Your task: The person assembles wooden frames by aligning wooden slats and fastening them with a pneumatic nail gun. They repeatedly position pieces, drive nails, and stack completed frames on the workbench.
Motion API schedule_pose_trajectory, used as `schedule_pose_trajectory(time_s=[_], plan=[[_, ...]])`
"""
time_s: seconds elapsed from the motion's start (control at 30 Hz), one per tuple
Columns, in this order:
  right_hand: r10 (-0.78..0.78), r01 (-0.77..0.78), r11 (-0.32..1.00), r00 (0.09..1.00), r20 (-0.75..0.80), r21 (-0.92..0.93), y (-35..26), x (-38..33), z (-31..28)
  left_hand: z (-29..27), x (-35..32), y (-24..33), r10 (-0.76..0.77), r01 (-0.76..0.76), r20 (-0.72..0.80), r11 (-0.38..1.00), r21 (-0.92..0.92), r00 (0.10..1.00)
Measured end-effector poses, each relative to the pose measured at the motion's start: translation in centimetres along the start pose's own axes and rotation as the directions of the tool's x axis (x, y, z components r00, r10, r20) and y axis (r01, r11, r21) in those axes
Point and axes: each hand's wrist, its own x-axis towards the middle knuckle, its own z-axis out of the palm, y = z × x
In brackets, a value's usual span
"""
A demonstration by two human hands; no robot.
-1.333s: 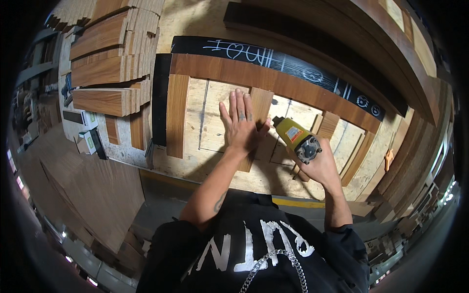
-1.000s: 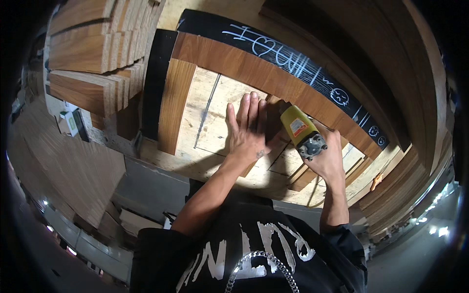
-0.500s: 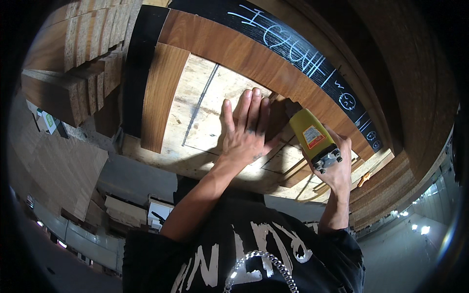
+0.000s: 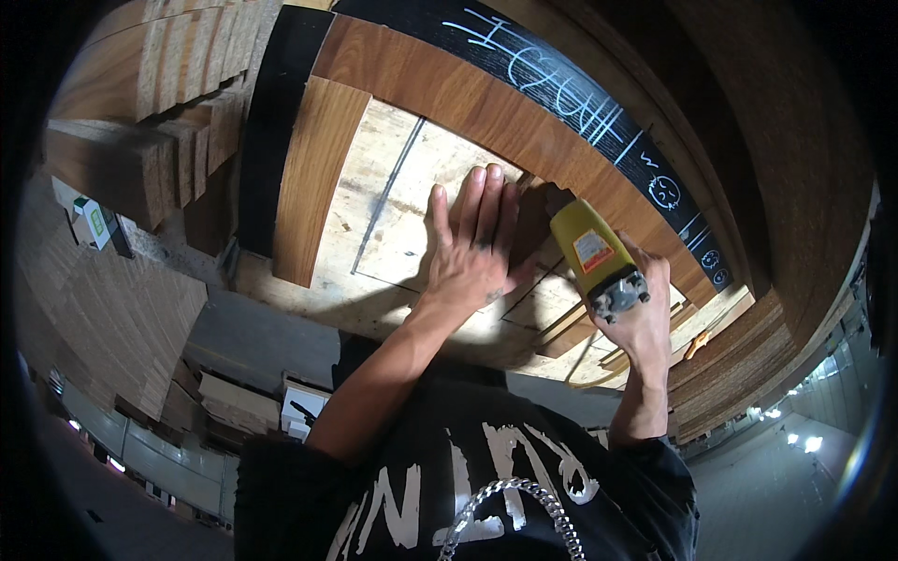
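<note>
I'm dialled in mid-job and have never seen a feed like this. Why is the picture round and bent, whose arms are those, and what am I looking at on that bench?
The picture comes from a wide fisheye camera worn on a person's head, looking down, so straight edges curve near the rim. The two bare arms coming up from the bottom are that person's own. The left hand lies flat, fingers spread, on a small dark wood piece. The right hand grips a yellow power tool whose nose points at that piece. Both sit on a pale scuffed board framed by brown wood strips. Behind runs a black panel with chalk marks.
</note>
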Motion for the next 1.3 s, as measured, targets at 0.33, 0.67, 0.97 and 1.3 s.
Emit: schedule_pose_trajectory(time_s=[0.33, 0.67, 0.97, 1.3], plan=[[0.095, -0.07, 0.991, 0.968, -0.232, 0.114, -0.4, -7.1, 1.8, -1.0, 0.3, 0.0, 0.016, -0.018, -0.051, 0.999, -0.034, 0.999], [0.065, -0.04, 0.994, 0.963, -0.262, 0.101, -5.4, -13.1, 5.7, -8.6, -0.6, -11.6, -0.09, 0.089, -0.371, 0.996, -0.019, 0.924], [-0.105, 0.136, 0.979, 0.975, -0.195, 0.152, -15.6, -1.9, 6.0, -9.6, 0.3, -17.5, -0.129, 0.148, -0.232, 0.987, 0.065, 0.964], [-0.012, 0.022, 0.995, 0.995, -0.1, 0.097, -18.6, 8.4, 5.3, -9.5, -0.1, -17.0, -0.225, 0.228, -0.077, 0.973, 0.033, 0.971]])
